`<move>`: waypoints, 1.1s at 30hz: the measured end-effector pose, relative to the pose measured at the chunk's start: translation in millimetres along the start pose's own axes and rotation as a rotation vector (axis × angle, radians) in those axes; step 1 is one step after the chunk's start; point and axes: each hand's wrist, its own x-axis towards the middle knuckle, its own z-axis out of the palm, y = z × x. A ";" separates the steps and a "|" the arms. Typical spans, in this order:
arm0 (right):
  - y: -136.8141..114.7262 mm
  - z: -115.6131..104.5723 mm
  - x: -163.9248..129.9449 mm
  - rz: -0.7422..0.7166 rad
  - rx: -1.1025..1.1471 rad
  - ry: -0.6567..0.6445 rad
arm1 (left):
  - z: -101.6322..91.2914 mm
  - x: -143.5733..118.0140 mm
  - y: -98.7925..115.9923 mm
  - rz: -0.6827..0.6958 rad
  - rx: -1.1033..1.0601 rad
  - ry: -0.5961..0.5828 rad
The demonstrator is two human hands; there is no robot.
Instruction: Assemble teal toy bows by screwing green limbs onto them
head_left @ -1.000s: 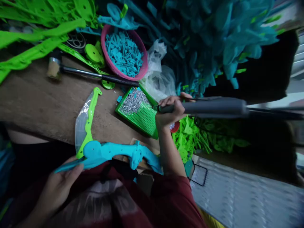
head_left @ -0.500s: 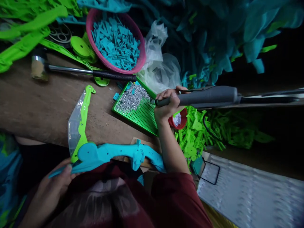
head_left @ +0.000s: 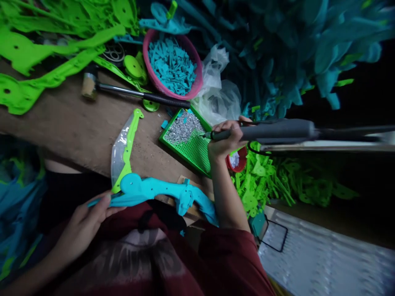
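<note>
So the blue plastic part is lying lengthwise along the near edge of the workbench, right in front of the maroon shirt, its right end by the right forearm. Left hand is pinching its left tip between thumb and fingers. Right hand is wrapped around the front of a chunky grey driver, bit pointing left over a green mesh tray; can't tell if it's actually touching the silver bits piled in there. A lime-green piece with a clear panel sits just behind the blue part's left half. Further back there's a hammer, then a pink bowl full of small blue bits. Red cup is just right of the tray, lime-green parts heaped beside it.
</note>
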 end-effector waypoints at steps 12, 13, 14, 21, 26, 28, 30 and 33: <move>-129.7 38.6 -173.7 0.203 0.419 -0.799 | 4.0 -0.4 1.0 0.213 0.098 -0.150; -125.4 40.8 -177.1 0.220 0.412 -0.838 | 4.2 -1.0 2.8 0.224 0.106 -0.155; -120.9 42.6 -178.1 0.216 0.424 -0.899 | 4.6 -1.5 4.5 0.229 0.106 -0.166; -102.0 43.1 -173.3 0.141 0.468 -1.109 | 5.2 -1.6 9.2 0.259 0.133 -0.195; -97.0 34.3 -173.1 0.170 0.403 -1.268 | 4.6 -2.9 11.3 0.290 0.193 -0.162; -96.1 34.3 -173.8 0.173 0.424 -1.238 | 4.8 -3.2 11.9 0.302 0.195 -0.160; -94.8 35.6 -176.2 0.167 0.444 -1.174 | 4.9 -3.2 11.5 0.308 0.180 -0.161; -91.6 35.1 -182.9 0.146 0.472 -1.084 | 4.9 -2.9 9.8 0.308 0.178 -0.150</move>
